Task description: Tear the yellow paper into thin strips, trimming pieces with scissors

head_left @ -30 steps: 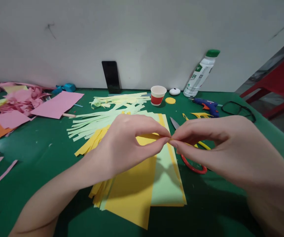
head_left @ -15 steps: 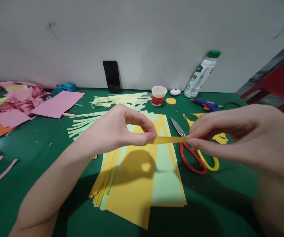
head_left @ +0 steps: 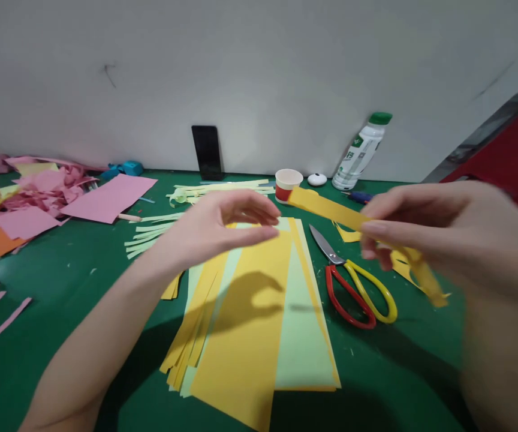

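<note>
Pinched between the thumb and fingers of my right hand (head_left: pixel 439 231) is a yellow paper strip (head_left: pixel 324 207); one end points left and the other hangs below the palm. My left hand (head_left: pixel 227 222) holds nothing, its thumb and fingers apart, above the stacked paper. That stack has a large yellow sheet (head_left: pixel 245 312) lying over pale green sheets (head_left: pixel 306 336), with cut yellow strips (head_left: pixel 191 327) along its left side. Scissors (head_left: pixel 344 270) with one red and one yellow handle lie slightly open, right of the stack and below my right hand.
Pale green strips (head_left: pixel 151 234) lie behind my left hand. A paper cup (head_left: pixel 282 193), a white case (head_left: pixel 317 179), a tilted bottle (head_left: pixel 361 153) and a phone (head_left: pixel 207 153) stand along the wall. Pink paper scraps (head_left: pixel 56 186) pile up at the left. A glue gun (head_left: pixel 357 197) is partly hidden.
My left hand has let go of the strip and its fingers have parted. My right hand keeps the strip, whose free end now tilts up to the left. The view has shifted slightly.
</note>
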Action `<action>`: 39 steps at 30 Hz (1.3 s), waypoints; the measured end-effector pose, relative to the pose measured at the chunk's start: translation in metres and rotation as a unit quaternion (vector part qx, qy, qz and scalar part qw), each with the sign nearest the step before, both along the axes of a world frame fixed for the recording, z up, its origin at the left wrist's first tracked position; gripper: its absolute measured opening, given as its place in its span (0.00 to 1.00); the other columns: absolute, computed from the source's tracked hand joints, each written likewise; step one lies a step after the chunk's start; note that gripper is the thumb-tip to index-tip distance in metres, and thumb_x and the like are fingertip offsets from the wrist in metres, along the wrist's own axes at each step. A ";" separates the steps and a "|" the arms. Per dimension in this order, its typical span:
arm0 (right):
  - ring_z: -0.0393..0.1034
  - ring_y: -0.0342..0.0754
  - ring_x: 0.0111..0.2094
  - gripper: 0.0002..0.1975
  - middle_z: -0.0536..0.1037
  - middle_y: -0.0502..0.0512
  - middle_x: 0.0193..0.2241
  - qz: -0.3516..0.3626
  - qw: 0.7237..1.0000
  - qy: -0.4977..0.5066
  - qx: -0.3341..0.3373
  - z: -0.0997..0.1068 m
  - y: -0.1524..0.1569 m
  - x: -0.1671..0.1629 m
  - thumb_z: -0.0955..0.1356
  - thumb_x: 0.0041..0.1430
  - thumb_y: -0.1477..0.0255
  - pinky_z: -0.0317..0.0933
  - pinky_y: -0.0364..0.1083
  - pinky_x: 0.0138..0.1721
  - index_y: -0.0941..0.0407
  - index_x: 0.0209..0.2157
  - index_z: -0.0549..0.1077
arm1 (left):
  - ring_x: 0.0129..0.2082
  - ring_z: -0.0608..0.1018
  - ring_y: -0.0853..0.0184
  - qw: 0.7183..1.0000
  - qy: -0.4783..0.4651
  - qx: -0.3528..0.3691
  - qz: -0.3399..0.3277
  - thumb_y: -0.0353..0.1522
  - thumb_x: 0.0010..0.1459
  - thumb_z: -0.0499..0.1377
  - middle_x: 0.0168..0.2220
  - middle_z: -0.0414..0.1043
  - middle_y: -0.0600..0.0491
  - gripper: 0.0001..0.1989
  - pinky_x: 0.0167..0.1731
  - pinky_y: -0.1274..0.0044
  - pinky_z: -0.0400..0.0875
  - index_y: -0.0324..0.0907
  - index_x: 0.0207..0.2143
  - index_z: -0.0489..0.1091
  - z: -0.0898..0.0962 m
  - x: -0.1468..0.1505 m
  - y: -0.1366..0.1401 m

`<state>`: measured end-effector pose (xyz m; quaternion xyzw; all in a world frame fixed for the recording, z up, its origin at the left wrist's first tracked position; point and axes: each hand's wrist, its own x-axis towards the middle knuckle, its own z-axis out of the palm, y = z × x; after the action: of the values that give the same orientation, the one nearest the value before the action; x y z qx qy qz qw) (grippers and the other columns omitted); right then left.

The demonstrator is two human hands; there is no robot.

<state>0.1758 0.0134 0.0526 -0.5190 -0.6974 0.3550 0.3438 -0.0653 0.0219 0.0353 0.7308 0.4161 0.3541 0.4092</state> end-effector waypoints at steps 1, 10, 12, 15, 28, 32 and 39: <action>0.64 0.39 0.18 0.06 0.71 0.48 0.17 0.011 0.998 0.059 -0.037 -0.002 0.000 -0.009 0.71 0.44 0.70 0.58 0.38 0.18 0.56 0.21 0.72 | 0.39 0.75 0.68 0.999 -0.014 0.000 -0.040 0.35 0.50 0.61 0.39 0.74 0.53 0.10 0.40 0.80 0.70 0.42 0.36 0.70 -0.004 0.006 -0.001; 0.68 0.39 0.25 0.05 0.72 0.45 0.21 -0.012 0.962 0.264 -0.068 -0.022 -0.005 -0.043 0.72 0.44 0.70 0.63 0.39 0.26 0.53 0.24 0.72 | 0.36 0.74 0.69 0.995 -0.008 0.020 -0.099 0.37 0.60 0.51 0.35 0.74 0.52 0.13 0.38 0.79 0.67 0.39 0.34 0.70 -0.018 0.043 -0.023; 0.67 0.39 0.22 0.05 0.71 0.44 0.19 -0.013 0.953 0.299 -0.055 -0.024 -0.005 -0.042 0.73 0.43 0.69 0.63 0.38 0.24 0.52 0.23 0.72 | 0.33 0.74 0.69 0.997 -0.001 0.012 -0.073 0.38 0.60 0.50 0.30 0.74 0.53 0.15 0.35 0.79 0.66 0.39 0.29 0.70 -0.017 0.043 -0.026; 0.68 0.38 0.23 0.05 0.73 0.44 0.19 -0.033 0.948 0.316 -0.006 -0.025 -0.003 -0.039 0.73 0.43 0.69 0.64 0.39 0.27 0.52 0.22 0.73 | 0.30 0.73 0.72 0.997 -0.012 -0.013 -0.069 0.36 0.61 0.48 0.26 0.73 0.54 0.17 0.33 0.81 0.66 0.38 0.24 0.69 -0.017 0.043 -0.027; 0.64 0.40 0.23 0.04 0.75 0.46 0.20 0.074 0.992 -0.003 0.103 -0.013 -0.011 -0.032 0.69 0.49 0.70 0.56 0.41 0.22 0.53 0.23 0.76 | 0.17 0.55 0.78 0.986 -0.053 -0.099 -0.124 0.35 0.63 0.45 0.17 0.51 0.62 0.16 0.17 0.84 0.51 0.38 0.26 0.63 -0.010 0.032 -0.025; 0.66 0.41 0.25 0.04 0.76 0.48 0.23 0.110 0.991 0.005 0.083 -0.016 -0.012 -0.034 0.68 0.50 0.71 0.59 0.41 0.24 0.54 0.26 0.76 | 0.18 0.55 0.78 0.983 -0.024 -0.099 -0.155 0.36 0.63 0.45 0.18 0.51 0.61 0.17 0.17 0.83 0.51 0.38 0.23 0.61 -0.007 0.026 -0.023; 0.61 0.39 0.23 0.04 0.68 0.47 0.20 0.080 0.991 0.033 0.101 -0.017 -0.019 -0.037 0.68 0.43 0.77 0.58 0.39 0.21 0.55 0.20 0.69 | 0.18 0.56 0.78 0.975 0.058 -0.050 -0.208 0.34 0.63 0.45 0.18 0.52 0.61 0.17 0.18 0.83 0.51 0.38 0.22 0.59 0.002 0.019 -0.023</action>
<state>0.1384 -0.0060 0.0354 -0.4120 -0.7576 0.3260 0.3872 -0.0465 -0.0012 0.0370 0.7991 0.2949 0.1972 0.4853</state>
